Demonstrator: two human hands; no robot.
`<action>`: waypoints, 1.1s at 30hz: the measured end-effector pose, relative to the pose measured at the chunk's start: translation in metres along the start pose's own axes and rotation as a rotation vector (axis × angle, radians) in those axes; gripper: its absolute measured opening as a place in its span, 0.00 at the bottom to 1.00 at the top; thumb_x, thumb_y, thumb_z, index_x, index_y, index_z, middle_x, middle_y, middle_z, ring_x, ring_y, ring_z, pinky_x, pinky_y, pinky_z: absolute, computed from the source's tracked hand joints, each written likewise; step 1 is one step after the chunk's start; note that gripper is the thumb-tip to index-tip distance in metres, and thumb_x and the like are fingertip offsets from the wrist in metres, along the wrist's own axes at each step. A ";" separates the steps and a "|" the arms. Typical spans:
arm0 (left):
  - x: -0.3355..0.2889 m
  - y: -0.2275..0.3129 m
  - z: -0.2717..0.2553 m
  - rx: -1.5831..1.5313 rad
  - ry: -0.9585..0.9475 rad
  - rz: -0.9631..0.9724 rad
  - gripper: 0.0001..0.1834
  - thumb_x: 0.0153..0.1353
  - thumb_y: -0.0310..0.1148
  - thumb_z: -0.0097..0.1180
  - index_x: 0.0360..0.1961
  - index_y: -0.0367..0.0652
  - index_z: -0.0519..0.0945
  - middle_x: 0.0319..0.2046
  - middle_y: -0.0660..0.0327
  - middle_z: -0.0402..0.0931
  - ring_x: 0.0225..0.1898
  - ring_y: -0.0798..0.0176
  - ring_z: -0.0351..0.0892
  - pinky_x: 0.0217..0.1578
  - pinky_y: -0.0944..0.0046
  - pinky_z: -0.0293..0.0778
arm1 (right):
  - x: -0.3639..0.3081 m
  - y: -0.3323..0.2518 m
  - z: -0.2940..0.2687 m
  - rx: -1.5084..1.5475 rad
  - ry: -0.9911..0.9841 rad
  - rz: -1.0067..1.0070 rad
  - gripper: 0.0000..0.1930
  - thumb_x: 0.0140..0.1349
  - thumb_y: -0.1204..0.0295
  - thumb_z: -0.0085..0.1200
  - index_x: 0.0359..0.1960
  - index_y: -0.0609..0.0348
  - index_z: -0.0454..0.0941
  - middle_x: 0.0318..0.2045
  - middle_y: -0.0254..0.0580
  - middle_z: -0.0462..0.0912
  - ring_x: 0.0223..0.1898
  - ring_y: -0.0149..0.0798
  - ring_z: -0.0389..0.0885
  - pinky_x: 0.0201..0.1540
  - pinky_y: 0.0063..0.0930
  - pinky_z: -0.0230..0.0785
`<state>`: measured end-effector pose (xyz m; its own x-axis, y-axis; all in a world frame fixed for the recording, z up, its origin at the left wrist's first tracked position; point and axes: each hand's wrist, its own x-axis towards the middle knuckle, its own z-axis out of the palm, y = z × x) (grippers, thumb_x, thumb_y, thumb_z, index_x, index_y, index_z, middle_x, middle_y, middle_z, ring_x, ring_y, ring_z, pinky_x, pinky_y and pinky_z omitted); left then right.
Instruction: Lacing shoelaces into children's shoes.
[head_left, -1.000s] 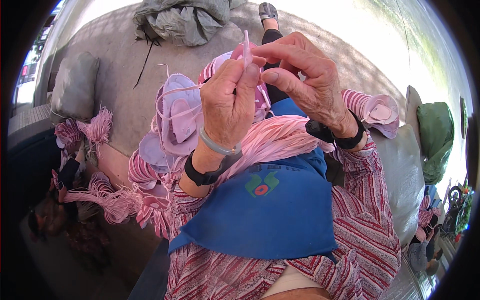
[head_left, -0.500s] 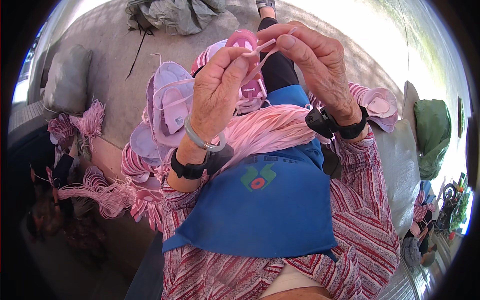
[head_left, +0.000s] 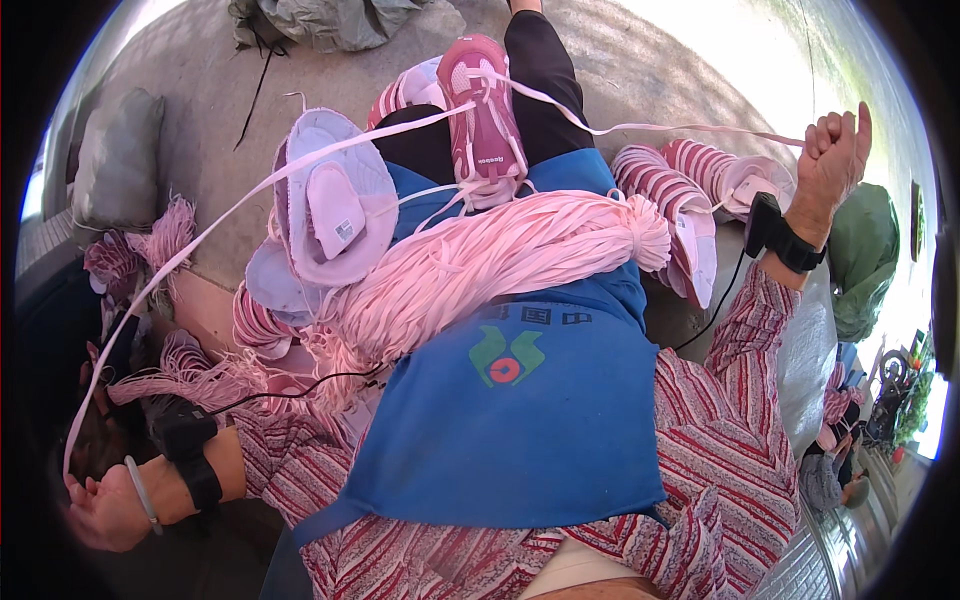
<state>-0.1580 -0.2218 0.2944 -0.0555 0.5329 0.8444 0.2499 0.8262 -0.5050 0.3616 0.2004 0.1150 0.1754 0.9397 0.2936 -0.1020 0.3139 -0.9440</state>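
Note:
A pink shoe upper [head_left: 487, 140] lies upright between my knees, its tongue and eyelets facing me. Through its eyelets runs a pale pink shoelace [head_left: 650, 126], pulled out wide to both sides. My left hand [head_left: 108, 508], far out at the lower left, is closed in a pinch on one end of it. At the upper right my right hand [head_left: 832, 155] has its fingers curled on the other end. Across my lap, on a blue apron [head_left: 500, 440], rests a thick bundle of pink shoelaces [head_left: 500, 245].
Pale lilac shoe uppers [head_left: 340, 200] stand stacked by my left knee. More striped pink uppers [head_left: 665, 190] lie beside my right knee. Grey sacks [head_left: 118, 160] and a green sack [head_left: 865, 260] flank me. Black cables run from both wrist straps.
My hands were together above the shoe, fingering the lace. They have swung far apart, left hand down-left, right hand out right, drawing both lace ends out from the shoe.

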 end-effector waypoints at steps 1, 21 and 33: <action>-0.003 0.010 -0.003 -0.267 0.009 -0.110 0.11 0.58 0.21 0.42 0.25 0.28 0.76 0.21 0.53 0.75 0.22 0.65 0.77 0.23 0.76 0.73 | -0.011 0.015 0.014 -0.030 -0.091 0.034 0.16 0.61 0.75 0.44 0.53 0.58 0.65 0.18 0.30 0.66 0.13 0.19 0.56 0.12 0.12 0.47; -0.137 0.391 -0.041 -1.530 -1.575 0.093 0.20 0.58 0.44 0.46 0.39 0.35 0.74 0.33 0.46 0.77 0.38 0.45 0.76 0.41 0.56 0.70 | -0.126 0.122 0.165 -0.883 -1.235 -0.328 0.12 0.56 0.63 0.50 0.37 0.56 0.78 0.29 0.46 0.75 0.33 0.45 0.76 0.39 0.35 0.69; -0.140 0.381 -0.030 -1.886 -2.093 -0.322 0.14 0.57 0.42 0.54 0.32 0.40 0.78 0.18 0.72 0.63 0.12 0.80 0.58 0.11 0.79 0.52 | -0.118 0.119 0.169 -0.591 -1.400 -0.146 0.18 0.62 0.57 0.44 0.35 0.58 0.79 0.20 0.38 0.73 0.20 0.35 0.69 0.29 0.26 0.65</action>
<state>-0.0264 0.0132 -0.0108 -0.1216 0.7841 -0.6086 0.0083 0.6139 0.7893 0.1628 0.1498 -0.0069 -0.9238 0.3816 -0.0318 0.2866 0.6339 -0.7183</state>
